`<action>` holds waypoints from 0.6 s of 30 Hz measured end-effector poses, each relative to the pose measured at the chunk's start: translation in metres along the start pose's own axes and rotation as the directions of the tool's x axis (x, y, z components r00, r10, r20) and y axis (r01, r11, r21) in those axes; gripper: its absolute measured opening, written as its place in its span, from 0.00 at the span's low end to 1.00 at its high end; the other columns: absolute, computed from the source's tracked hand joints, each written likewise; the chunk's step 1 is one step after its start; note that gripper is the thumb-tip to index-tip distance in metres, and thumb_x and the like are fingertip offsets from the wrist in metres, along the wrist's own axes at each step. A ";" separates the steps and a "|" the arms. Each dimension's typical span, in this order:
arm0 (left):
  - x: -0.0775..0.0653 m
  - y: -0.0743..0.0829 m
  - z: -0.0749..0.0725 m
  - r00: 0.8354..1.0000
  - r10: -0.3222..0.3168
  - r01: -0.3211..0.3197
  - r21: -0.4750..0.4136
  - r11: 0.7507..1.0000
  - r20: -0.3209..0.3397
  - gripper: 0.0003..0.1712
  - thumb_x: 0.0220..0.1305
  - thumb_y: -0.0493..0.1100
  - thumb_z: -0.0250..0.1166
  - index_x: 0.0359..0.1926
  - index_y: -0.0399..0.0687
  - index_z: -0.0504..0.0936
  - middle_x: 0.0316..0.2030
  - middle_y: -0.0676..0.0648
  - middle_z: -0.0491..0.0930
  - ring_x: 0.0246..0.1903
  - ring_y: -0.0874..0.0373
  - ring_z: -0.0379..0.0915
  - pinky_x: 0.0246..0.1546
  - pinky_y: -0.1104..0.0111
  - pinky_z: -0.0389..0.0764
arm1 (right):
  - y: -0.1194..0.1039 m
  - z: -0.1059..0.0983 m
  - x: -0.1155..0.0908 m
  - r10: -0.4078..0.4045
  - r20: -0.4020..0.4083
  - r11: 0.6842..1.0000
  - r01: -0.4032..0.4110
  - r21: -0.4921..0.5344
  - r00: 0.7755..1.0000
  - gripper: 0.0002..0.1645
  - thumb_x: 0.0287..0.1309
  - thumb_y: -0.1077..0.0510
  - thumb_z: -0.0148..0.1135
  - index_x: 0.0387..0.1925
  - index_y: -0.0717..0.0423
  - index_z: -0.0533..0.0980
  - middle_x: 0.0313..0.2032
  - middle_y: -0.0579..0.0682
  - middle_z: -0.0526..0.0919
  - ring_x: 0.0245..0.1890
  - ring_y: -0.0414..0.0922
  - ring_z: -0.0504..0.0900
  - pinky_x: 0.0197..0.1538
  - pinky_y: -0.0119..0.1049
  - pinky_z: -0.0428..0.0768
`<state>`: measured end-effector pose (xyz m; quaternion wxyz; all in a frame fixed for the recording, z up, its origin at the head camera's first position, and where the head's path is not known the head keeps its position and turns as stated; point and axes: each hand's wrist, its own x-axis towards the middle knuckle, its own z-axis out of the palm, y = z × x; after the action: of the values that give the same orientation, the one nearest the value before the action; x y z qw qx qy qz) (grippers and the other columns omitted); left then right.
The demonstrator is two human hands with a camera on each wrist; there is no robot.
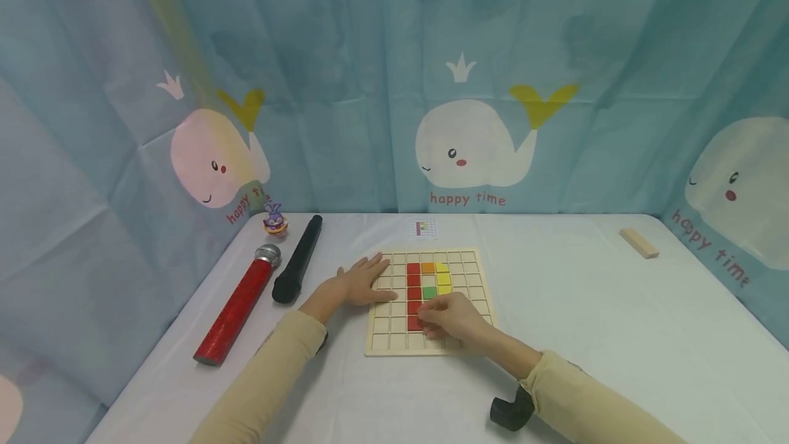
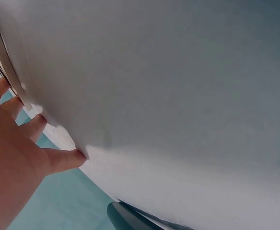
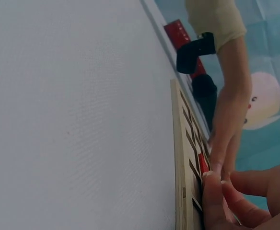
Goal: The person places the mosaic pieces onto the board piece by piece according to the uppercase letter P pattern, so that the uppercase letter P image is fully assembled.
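A square wooden grid board (image 1: 388, 342) lies on the white table. A column of red tiles (image 1: 414, 281) stands on it, beside an orange tile (image 1: 428, 268), a green tile (image 1: 429, 292) and several yellow tiles (image 1: 442, 279). My left hand (image 1: 360, 281) rests with spread fingers on the board's left edge. Bent fingers of my right hand (image 1: 455, 317) touch the board's lower middle, fingertips right at the lowest red tiles. In the right wrist view, its fingertips meet close beside a red tile (image 3: 203, 164); I cannot tell whether they pinch one.
Left of the board lie a red microphone (image 1: 237, 310) and a black one (image 1: 298, 259), with a small purple figurine (image 1: 274, 222) behind. A card with a coloured grid pattern (image 1: 422, 228) lies beyond the board. A wooden block (image 1: 639, 243) sits at the far right.
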<state>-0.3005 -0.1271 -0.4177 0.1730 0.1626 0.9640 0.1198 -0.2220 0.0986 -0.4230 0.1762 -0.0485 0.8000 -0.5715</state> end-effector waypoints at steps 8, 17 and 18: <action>0.000 0.001 -0.001 1.000 0.007 -0.007 0.003 1.000 -0.005 0.50 0.60 0.71 0.55 0.75 0.53 0.50 0.74 0.48 0.42 0.72 0.45 0.36 0.62 0.35 0.42 | 0.005 -0.018 0.005 -0.041 0.150 0.992 0.023 0.121 0.988 0.21 0.64 0.53 0.60 0.50 0.65 0.77 0.37 0.55 0.81 0.34 0.46 0.80 0.40 0.36 0.82; 0.002 -0.004 -0.010 0.997 0.025 -0.022 0.046 0.999 -0.077 0.46 0.65 0.72 0.46 0.74 0.52 0.54 0.73 0.46 0.48 0.71 0.45 0.39 0.64 0.39 0.43 | -0.015 -0.058 0.014 -0.460 0.270 0.703 0.533 -0.471 0.846 0.30 0.66 0.43 0.56 0.64 0.54 0.69 0.66 0.56 0.65 0.66 0.55 0.61 0.62 0.58 0.63; 0.003 -0.006 -0.013 0.993 0.035 -0.028 0.060 0.998 -0.112 0.45 0.66 0.72 0.45 0.74 0.51 0.54 0.73 0.46 0.49 0.71 0.45 0.39 0.64 0.39 0.43 | -0.020 -0.063 0.015 -0.488 0.264 0.633 0.546 -0.548 0.832 0.32 0.65 0.43 0.57 0.64 0.53 0.69 0.67 0.57 0.63 0.68 0.57 0.57 0.62 0.60 0.61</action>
<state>-0.3095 -0.1333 -0.4088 0.1113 0.1755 0.9727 0.1035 -0.2596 0.1440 -0.3904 0.0162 -0.3549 0.8820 -0.3095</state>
